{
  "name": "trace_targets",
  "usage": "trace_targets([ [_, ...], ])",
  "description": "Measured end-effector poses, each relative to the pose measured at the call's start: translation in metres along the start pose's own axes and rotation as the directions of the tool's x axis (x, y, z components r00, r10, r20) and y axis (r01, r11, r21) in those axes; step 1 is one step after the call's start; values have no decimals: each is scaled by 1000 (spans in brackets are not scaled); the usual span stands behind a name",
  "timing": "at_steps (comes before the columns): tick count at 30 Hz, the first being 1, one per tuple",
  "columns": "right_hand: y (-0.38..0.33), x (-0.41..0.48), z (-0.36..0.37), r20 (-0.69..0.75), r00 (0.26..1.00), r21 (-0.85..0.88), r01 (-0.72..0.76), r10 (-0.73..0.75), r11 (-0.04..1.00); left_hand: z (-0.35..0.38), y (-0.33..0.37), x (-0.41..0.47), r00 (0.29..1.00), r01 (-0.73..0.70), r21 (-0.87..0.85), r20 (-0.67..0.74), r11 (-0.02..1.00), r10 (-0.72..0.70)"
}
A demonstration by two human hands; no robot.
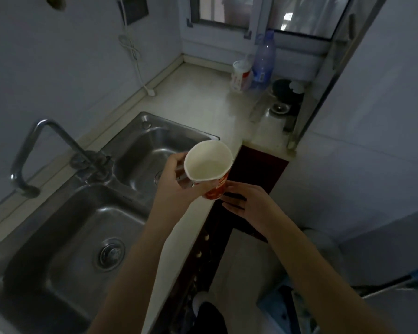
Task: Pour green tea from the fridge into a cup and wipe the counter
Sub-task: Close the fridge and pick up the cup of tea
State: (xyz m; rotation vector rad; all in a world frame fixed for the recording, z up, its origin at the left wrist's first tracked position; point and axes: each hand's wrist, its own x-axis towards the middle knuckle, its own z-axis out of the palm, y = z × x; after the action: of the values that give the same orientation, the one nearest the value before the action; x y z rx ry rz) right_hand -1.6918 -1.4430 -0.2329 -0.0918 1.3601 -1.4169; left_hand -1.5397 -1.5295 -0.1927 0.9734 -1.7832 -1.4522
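The paper cup (209, 165) is gripped just under its rim by the curled fingers of the left hand (176, 182) and held tilted above the front edge of the counter (203, 102). The right hand (249, 201) is held open, its fingers straight and spread, their tips just beside the cup's base. The cup is thin-walled and tapered, white inside and printed red outside; it appears empty. Only a light squeeze is advised, since the rim is bent oval. The cup is best set upright on the smooth pale counter before pouring.

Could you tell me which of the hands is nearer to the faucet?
Left. The left hand, gripping the paper cup, is right of the faucet; the right hand lies farther right, beyond the cup.
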Motion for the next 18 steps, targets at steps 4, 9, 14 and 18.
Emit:
trace_targets([
  [4, -35, 31, 9, -4, 1000, 17, 10, -9, 1000, 2, 7, 45, 1000, -15, -4, 3, 1000, 15],
  [9, -70, 63, 18, -33, 999, 57, -15, 17, 998, 6, 14, 93, 999, -40, 25, 19, 999, 40],
  [14, -97, 98, 15, -41, 999, 53, -22, 24, 998, 19, 15, 134, 998, -42, 29, 46, 999, 40],
  [18, -118, 135, 6, -37, 998, 54, -42, 44, 998, 30, 9, 173, 999, -1, 35, 43, 999, 0],
])
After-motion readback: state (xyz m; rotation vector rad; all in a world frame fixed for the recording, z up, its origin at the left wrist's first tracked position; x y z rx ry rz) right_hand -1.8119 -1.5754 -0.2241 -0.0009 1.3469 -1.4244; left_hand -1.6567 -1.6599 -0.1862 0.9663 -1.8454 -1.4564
